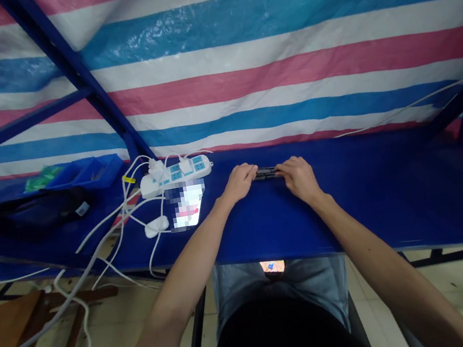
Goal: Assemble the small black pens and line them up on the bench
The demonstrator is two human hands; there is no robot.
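Note:
Both my hands rest on the blue table (373, 197), a little past its middle. A small dark elongated object (265, 174) lies between them. My left hand (239, 183) grips its left end with curled fingers. My right hand (300, 177) grips its right end the same way. What the object is I cannot make out; most of it is hidden by my fingers.
A white power strip (176, 175) with plugs and white cables (105, 242) lies left of my hands, beside a phone (187, 207). Further left sit a black bag (29, 213) and blue bins (84, 172). A striped tarp (280, 41) hangs behind the table. A wooden stool (14, 334) stands below left.

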